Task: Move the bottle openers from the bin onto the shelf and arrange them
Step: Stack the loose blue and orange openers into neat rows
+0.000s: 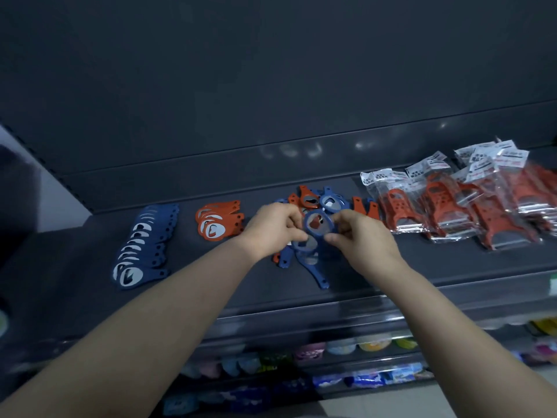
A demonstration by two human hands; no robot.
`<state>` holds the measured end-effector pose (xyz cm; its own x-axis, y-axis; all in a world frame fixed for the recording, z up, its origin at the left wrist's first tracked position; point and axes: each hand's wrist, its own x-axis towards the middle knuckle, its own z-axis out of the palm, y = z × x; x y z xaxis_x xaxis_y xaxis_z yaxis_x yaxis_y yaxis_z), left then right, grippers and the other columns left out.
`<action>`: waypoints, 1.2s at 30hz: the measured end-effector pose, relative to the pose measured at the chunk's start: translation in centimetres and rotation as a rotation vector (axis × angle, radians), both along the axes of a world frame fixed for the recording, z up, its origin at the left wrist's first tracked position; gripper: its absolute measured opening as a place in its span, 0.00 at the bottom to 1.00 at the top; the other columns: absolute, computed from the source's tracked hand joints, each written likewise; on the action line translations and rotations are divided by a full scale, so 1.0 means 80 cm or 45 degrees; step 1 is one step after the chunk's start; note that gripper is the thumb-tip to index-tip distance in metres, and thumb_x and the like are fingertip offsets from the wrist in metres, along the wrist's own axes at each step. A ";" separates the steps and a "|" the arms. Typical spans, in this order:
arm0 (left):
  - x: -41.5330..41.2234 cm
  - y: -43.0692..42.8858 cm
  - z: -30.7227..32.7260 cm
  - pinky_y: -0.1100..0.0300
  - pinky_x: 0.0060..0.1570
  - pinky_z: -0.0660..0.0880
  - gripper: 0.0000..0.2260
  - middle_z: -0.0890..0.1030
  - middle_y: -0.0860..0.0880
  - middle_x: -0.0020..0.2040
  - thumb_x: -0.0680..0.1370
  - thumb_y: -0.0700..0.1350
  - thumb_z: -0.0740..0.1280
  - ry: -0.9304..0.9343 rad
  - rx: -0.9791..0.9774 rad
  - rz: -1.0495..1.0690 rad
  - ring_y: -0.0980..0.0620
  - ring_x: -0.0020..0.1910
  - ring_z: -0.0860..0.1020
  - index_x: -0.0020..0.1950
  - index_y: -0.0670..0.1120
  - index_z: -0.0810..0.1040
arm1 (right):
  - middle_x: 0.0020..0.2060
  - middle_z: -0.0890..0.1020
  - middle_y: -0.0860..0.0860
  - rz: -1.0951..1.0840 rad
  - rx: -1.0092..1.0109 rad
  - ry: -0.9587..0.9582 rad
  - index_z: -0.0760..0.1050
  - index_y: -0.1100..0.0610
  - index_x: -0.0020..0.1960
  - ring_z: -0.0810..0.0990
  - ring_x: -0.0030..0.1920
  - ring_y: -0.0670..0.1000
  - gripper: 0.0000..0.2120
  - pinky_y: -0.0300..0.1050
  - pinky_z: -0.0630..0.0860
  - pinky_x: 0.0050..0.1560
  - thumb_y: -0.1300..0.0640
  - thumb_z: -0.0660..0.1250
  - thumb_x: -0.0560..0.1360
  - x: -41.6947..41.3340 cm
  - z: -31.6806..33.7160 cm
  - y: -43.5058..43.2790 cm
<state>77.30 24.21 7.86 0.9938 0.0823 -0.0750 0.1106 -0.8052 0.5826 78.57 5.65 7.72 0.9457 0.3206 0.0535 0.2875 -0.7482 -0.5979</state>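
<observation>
On the dark shelf (211,291) a loose heap of blue and orange bottle openers (327,200) lies in the middle. To its left lie a neat overlapping row of blue openers (141,248) and a smaller stack of orange openers (218,220). My left hand (272,227) and my right hand (358,236) meet over the heap. Both pinch blue openers (318,224) by their ring ends, fingers curled round them. More blue openers (310,260) lie under my hands. No bin is in view.
Packaged orange peelers (452,203) in clear bags fill the shelf's right end. The shelf's back panel (271,101) rises behind. Lower shelves (331,357) hold colourful small goods. A pale wall edge (45,200) stands at the far left.
</observation>
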 end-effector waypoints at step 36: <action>-0.205 0.337 -0.012 0.60 0.45 0.76 0.02 0.79 0.57 0.36 0.75 0.43 0.69 -0.270 0.102 0.452 0.53 0.41 0.80 0.44 0.49 0.80 | 0.55 0.75 0.48 0.438 -0.417 -0.288 0.73 0.45 0.61 0.71 0.59 0.53 0.19 0.48 0.67 0.55 0.41 0.67 0.72 -0.161 -0.028 0.358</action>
<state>60.90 51.14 6.90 0.8956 0.4193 0.1489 0.2733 -0.7825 0.5594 65.71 34.27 5.44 0.7591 0.6448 0.0889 0.6444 -0.7251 -0.2429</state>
